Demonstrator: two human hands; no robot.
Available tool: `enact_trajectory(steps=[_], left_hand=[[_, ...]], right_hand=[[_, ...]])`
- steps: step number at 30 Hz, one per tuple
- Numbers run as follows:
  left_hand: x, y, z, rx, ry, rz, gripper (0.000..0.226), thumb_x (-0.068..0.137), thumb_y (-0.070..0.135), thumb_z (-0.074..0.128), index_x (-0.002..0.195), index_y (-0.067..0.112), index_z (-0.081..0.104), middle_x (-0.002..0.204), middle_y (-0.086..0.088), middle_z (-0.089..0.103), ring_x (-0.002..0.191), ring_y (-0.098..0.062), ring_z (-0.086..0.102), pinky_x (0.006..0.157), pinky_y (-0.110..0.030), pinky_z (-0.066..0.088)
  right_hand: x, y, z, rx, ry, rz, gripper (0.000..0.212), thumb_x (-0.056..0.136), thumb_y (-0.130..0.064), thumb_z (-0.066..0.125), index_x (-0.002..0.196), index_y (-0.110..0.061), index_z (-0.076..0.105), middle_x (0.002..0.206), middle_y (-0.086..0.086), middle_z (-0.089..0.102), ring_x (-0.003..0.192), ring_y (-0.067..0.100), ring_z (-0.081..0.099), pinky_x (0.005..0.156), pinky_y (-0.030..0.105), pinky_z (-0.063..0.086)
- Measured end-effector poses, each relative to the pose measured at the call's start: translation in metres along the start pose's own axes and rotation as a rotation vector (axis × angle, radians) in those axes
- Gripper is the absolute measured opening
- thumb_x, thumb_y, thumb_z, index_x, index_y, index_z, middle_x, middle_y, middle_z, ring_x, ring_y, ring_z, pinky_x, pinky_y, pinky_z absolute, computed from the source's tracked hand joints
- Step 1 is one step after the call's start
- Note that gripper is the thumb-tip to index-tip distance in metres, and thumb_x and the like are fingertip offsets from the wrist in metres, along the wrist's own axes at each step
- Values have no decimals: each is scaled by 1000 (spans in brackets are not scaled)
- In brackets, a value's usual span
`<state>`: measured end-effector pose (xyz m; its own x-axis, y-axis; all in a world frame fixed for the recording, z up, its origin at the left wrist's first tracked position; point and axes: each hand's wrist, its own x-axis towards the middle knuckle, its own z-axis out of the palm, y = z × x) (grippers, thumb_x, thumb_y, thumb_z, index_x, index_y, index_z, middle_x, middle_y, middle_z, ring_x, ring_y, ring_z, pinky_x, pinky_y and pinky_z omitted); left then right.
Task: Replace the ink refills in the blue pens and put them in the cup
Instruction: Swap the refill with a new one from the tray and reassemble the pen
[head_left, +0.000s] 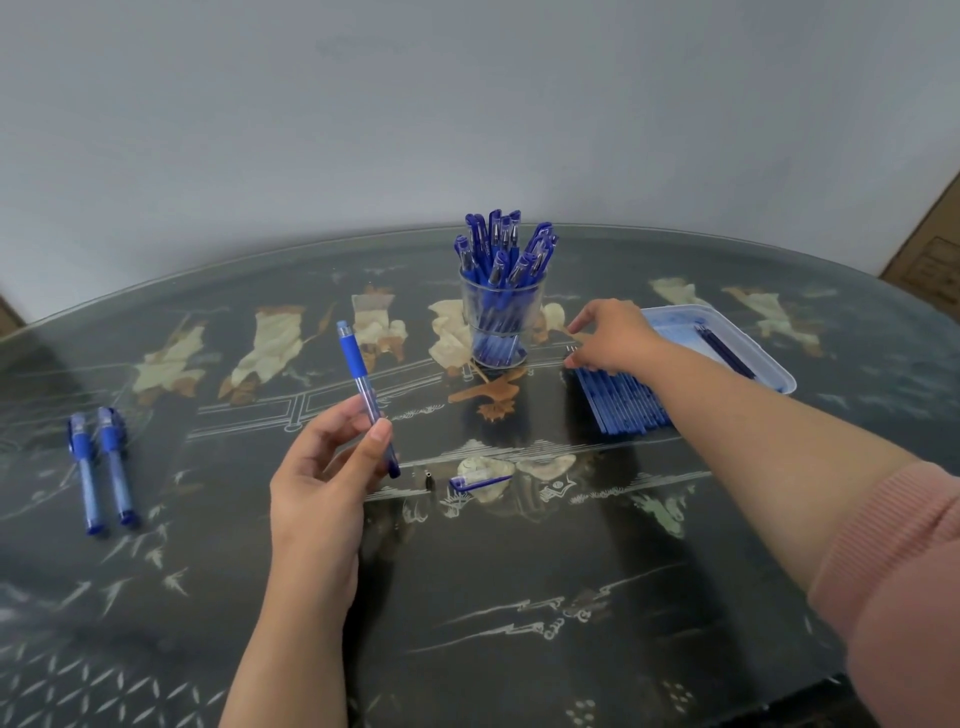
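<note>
Close in, my left hand (322, 483) pinches the pen barrel (363, 387) between thumb and fingers, grip end up; I should keep it steady. Beyond, its cap (480, 482) lies on the worktop (519, 597). Farther right, my right hand (615, 335), fingers spread and gripping nothing, touches the refills (623, 402) near the cup (535, 306). I should draw out just one.

A single wide-angle camera was worn on the person's head and looked forward and down, close over the dark painted table (519, 597), which filled the lower part of the frame. The pale wall (363, 104) took the upper part, and the table's far edge curved.
</note>
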<state>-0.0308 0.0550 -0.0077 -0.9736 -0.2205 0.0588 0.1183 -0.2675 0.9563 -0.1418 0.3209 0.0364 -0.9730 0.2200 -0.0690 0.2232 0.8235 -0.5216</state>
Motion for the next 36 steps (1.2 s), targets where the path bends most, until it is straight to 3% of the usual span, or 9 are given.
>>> enact_trajectory(steps=[4,9,12,16,19,24,31,36], left_hand=[[0,-1,1,21,0,3,23,85,10,68,107,19,69,95,-4,64,73,-14,62,77,-29,56],[-1,1,3,77,-18,20,23,89,8,66,106,23,71,95,0,67,78,-11,63,85,-33,53],[-2,3,7,108,-30,41,24,90,9,66,102,29,71,91,5,69,83,-10,66,82,-29,53],[-6,3,13,136,-36,63,25,91,7,64,100,30,71,88,5,68,80,-11,65,81,-28,55],[-9,0,15,138,-27,65,23,91,7,64,102,26,70,90,3,67,81,-11,65,82,-30,56],[-9,-4,14,134,-35,58,23,91,6,65,104,24,71,88,3,66,82,-12,65,82,-32,55],[-7,-7,13,145,-51,65,24,90,6,65,103,26,71,86,5,65,80,-13,65,83,-33,55],[-6,-9,12,134,-62,70,25,89,6,65,101,27,72,87,3,64,77,-13,64,79,-31,53]], right_hand=[[-2,1,1,24,23,-18,46,84,-14,77,125,-10,59,125,10,60,105,26,62,85,34,52],[-8,9,-1,142,133,-39,28,90,-19,69,116,-10,64,106,6,63,89,19,57,69,28,47],[-13,25,-12,168,292,-6,17,92,-15,62,107,-9,69,111,7,66,94,20,58,75,29,44],[-19,65,-36,-24,391,120,27,93,-7,49,106,-8,73,114,17,68,106,36,60,85,32,44],[-22,97,-49,-134,369,230,26,90,-4,54,106,-7,74,115,21,67,106,42,60,90,39,48],[-28,117,-53,-226,289,247,30,85,3,55,104,-8,75,113,21,67,104,40,62,91,37,48],[-22,119,-50,-304,279,225,31,87,3,55,109,-9,73,116,21,66,105,40,60,88,36,48],[-16,119,-47,-352,251,260,29,85,-1,54,108,-4,71,108,20,67,94,37,62,78,33,49]])
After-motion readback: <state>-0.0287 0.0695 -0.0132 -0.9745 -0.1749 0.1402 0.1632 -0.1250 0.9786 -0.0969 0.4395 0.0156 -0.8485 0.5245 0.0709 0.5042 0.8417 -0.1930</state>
